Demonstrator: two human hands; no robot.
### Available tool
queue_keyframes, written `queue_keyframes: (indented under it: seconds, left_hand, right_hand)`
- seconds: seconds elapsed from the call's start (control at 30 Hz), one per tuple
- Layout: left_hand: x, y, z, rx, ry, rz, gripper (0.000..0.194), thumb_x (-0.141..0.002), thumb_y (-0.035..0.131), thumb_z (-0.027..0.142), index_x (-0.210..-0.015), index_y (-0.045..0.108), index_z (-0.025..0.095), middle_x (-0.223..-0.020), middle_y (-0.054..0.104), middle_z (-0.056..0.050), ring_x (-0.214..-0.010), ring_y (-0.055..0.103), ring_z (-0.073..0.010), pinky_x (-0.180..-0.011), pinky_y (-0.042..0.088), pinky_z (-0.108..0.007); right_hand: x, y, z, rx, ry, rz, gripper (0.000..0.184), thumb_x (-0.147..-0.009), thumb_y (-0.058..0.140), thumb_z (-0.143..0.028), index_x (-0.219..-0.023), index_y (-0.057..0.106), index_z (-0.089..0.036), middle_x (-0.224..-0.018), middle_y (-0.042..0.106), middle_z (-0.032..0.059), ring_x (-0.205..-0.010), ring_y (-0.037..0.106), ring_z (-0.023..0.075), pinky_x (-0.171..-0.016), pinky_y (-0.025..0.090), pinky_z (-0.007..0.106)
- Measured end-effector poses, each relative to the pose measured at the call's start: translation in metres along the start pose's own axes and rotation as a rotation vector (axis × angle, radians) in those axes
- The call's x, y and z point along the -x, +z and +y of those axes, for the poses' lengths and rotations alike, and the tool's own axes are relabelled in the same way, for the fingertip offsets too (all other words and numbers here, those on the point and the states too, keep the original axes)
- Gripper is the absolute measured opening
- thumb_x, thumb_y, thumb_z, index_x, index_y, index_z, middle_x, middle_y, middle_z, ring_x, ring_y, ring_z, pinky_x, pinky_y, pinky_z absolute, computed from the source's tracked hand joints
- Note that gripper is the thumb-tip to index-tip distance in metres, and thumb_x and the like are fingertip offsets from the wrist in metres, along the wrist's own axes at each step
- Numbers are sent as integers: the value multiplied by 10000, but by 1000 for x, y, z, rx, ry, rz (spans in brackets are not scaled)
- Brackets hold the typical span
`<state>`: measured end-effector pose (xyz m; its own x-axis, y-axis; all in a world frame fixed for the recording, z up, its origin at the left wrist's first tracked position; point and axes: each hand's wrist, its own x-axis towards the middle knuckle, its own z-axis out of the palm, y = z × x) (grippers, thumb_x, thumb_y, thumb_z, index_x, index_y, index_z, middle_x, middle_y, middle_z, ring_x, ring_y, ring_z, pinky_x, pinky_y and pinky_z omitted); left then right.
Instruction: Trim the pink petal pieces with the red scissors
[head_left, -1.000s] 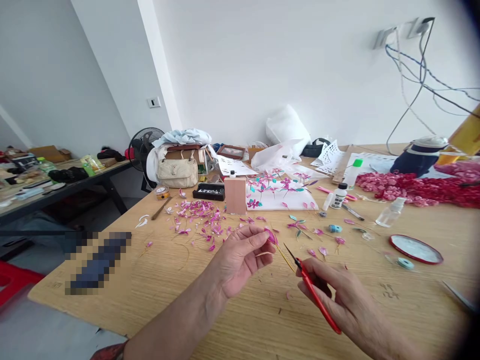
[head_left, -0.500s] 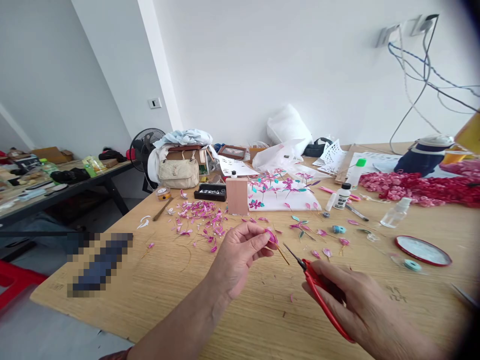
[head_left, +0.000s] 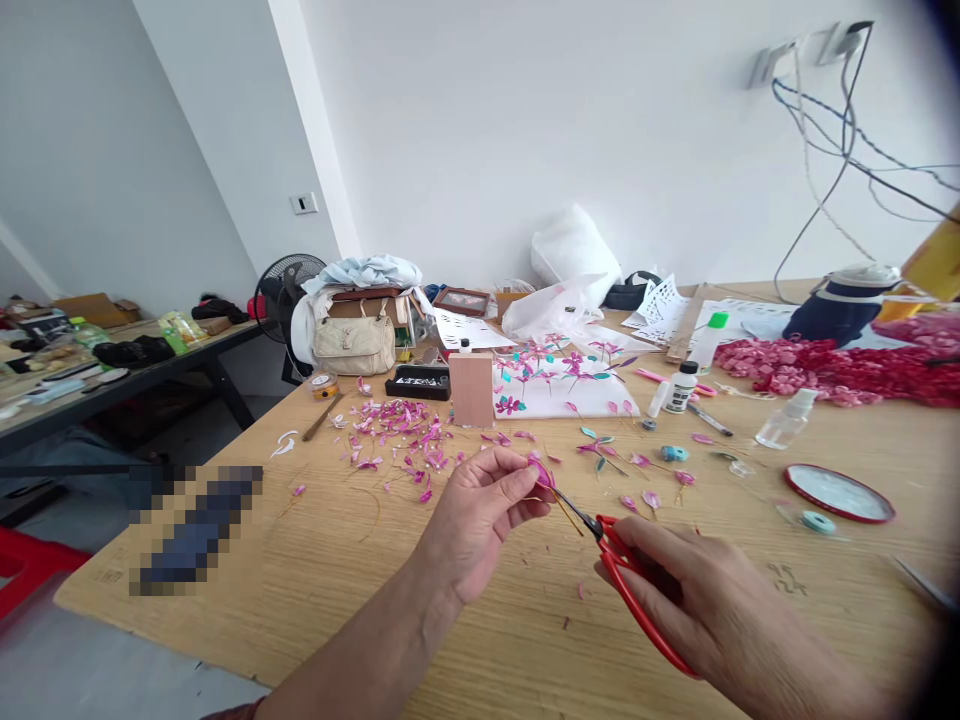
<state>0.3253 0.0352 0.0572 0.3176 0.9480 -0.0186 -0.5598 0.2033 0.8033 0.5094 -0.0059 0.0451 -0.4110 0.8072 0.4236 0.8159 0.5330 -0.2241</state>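
Between the thumb and fingers of my left hand (head_left: 487,510) is a small magenta flower (head_left: 541,474), pinched near its petals. Its thin golden wire stem (head_left: 570,518) sticks out to the lower right. My right hand (head_left: 697,590) is wrapped round red-handled scissors (head_left: 626,595). Their narrow dark blades reach up beside the stem, just under the petals; whether they touch it I cannot tell. Loose pink petals (head_left: 405,430) lie scattered on the table beyond my left hand. Past the scissors lie several single wired petals (head_left: 651,500).
Finished-looking pink and teal flowers (head_left: 574,365) stand in a white block (head_left: 600,400), beside an upright wooden block (head_left: 472,390). To the right are a black-capped bottle (head_left: 682,388), a spray bottle (head_left: 786,420), a red-rimmed round dish (head_left: 840,492) and a teal tape roll (head_left: 818,521).
My right hand has brought the scissors slightly left, so the blade tips now meet the flower's stem area. My left hand stays nearly still with the flower. The view has shifted slightly.
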Motion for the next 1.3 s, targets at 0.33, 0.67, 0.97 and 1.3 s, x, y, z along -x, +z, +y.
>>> queue_keyframes:
  seconds: [0.33,0.67,0.97,1.3]
  left_hand:
    - [0,1,-1,15,-20,13,154,-670,725,188,-733,591,143,-682,670,-8,-634,614,-85,-653,472,-206]
    - [0,1,1,16,-55,36,201,-627,757,215,-710,589,139,-671,660,-9,-632,610,-90,-651,473,-211]
    - [0,1,1,22,-42,30,193,-632,755,205,-714,592,140,-689,663,-9,-653,619,-97,-663,480,-221]
    - [0,2,0,22,-39,17,180,-642,750,220,-704,600,142,-689,660,-9,-658,618,-97,-689,486,-233]
  right_hand:
    - [2,-2,-1,3,-16,25,256,-867,393,-232,-626,476,-225,-452,556,-27,-376,551,135,-383,358,219]
    - [1,-6,-3,-7,-12,-1,294,-891,361,-251,-634,499,-222,-482,573,-14,-403,560,142,-402,373,230]
    - [7,-5,0,34,48,-104,260,-879,379,-248,-657,512,-220,-517,584,0,-446,560,160,-437,388,250]
    - [4,-6,-2,15,56,-89,263,-870,397,-247,-636,515,-225,-502,580,1,-431,546,166,-432,373,254]
